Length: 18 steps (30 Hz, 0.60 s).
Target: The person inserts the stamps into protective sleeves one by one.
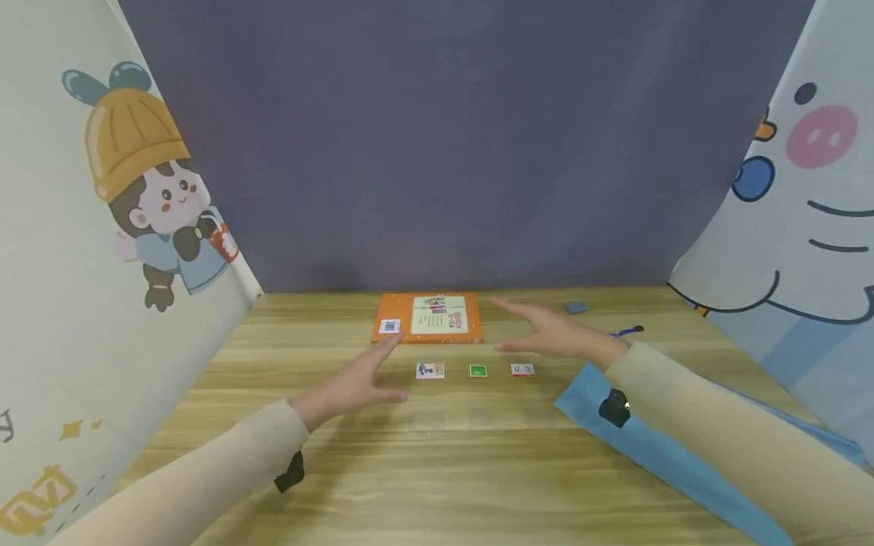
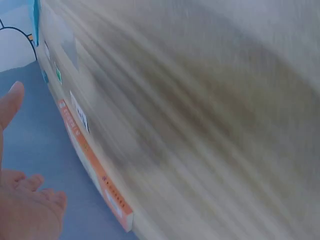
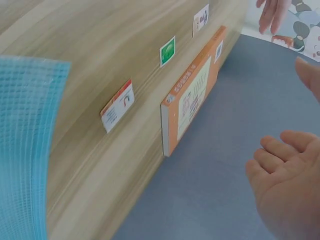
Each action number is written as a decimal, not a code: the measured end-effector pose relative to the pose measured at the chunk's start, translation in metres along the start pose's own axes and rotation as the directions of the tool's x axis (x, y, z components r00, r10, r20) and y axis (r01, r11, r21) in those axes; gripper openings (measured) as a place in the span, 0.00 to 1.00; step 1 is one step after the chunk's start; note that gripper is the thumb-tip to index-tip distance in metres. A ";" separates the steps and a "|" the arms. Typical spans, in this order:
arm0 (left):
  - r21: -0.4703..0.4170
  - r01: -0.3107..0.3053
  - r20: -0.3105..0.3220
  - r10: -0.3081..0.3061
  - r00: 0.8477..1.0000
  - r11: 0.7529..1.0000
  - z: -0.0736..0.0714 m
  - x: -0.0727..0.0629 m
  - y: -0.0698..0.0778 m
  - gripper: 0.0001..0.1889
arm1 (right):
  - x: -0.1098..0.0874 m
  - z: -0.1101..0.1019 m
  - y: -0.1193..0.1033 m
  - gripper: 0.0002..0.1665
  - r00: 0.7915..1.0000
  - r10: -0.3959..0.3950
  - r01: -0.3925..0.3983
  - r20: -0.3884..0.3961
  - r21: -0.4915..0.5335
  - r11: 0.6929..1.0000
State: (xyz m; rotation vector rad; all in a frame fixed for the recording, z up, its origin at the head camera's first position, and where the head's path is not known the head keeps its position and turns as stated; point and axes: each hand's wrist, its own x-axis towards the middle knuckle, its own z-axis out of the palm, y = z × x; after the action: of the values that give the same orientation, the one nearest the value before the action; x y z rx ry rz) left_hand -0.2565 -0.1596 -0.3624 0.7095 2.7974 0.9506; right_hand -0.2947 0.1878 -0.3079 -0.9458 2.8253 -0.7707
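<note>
Both hands hover above the table with fingers extended and nothing held. My left hand (image 1: pixel 355 389) is left of a small card with a picture (image 1: pixel 430 371); its thumb points toward that card. My right hand (image 1: pixel 549 331) reaches in from the right, over the table beside the orange box (image 1: pixel 391 309). Between the hands, in a row before the box, lie the picture card, a small green card (image 1: pixel 478 371) and a white card with a red edge (image 1: pixel 522 370). In the right wrist view the right palm (image 3: pixel 290 185) shows with its fingers slightly bent.
A blue textured strip (image 1: pixel 655 447) lies on the right of the wooden table (image 1: pixel 410 485), under the right forearm. Farther back are a small grey-blue block (image 1: pixel 576 307) and a thin dark-blue item (image 1: pixel 631 331). A dark cloth wall (image 1: pixel 451 152) stands behind the table.
</note>
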 end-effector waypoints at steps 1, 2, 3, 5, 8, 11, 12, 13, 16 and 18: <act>-0.035 0.017 -0.003 -0.017 1.000 0.999 0.001 -0.001 0.001 0.55 | 0.002 0.001 -0.001 0.50 1.000 -0.003 0.003 -0.005 0.005 1.000; -0.062 0.028 -0.007 -0.028 1.000 0.998 0.002 -0.001 0.002 0.54 | 0.003 0.002 -0.002 0.51 1.000 -0.005 0.006 -0.009 0.013 1.000; -0.074 0.044 -0.011 -0.045 0.999 0.996 0.004 -0.002 0.002 0.54 | 0.005 0.004 -0.002 0.51 1.000 -0.008 0.008 -0.013 0.016 1.000; -0.102 0.071 -0.018 -0.073 0.997 0.992 0.008 -0.004 0.003 0.53 | 0.010 0.008 -0.002 0.51 1.000 -0.012 0.013 -0.016 0.030 0.999; -0.127 0.101 -0.041 -0.107 0.993 0.987 0.014 -0.005 0.004 0.50 | 0.017 0.014 -0.002 0.52 1.000 -0.012 0.013 -0.023 0.056 0.998; -0.177 0.125 -0.069 -0.139 0.988 0.976 0.019 -0.006 0.005 0.49 | 0.025 0.022 -0.003 0.51 0.999 -0.025 0.027 -0.029 0.099 0.995; -0.203 0.133 -0.074 -0.151 0.986 0.970 0.021 -0.006 0.005 0.48 | 0.028 0.024 -0.004 0.50 0.999 -0.029 0.032 -0.029 0.116 0.993; -0.227 0.142 -0.079 -0.164 0.983 0.963 0.023 -0.007 0.005 0.48 | 0.031 0.027 -0.005 0.49 0.999 -0.033 0.036 -0.028 0.136 0.990; -0.308 0.165 -0.083 -0.199 0.976 0.937 0.028 -0.007 0.006 0.46 | 0.037 0.034 -0.011 0.46 1.000 -0.019 0.024 -0.024 0.207 0.978; -0.353 0.179 -0.078 -0.219 0.973 0.918 0.031 -0.008 0.007 0.45 | 0.039 0.038 -0.015 0.44 1.000 -0.014 0.020 -0.026 0.248 0.969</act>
State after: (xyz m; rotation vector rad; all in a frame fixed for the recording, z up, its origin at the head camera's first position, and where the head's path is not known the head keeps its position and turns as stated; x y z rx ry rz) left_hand -0.2395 -0.1414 -0.3836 0.3232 2.6214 1.4272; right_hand -0.3104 0.1381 -0.3299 -0.9260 2.6587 -1.1127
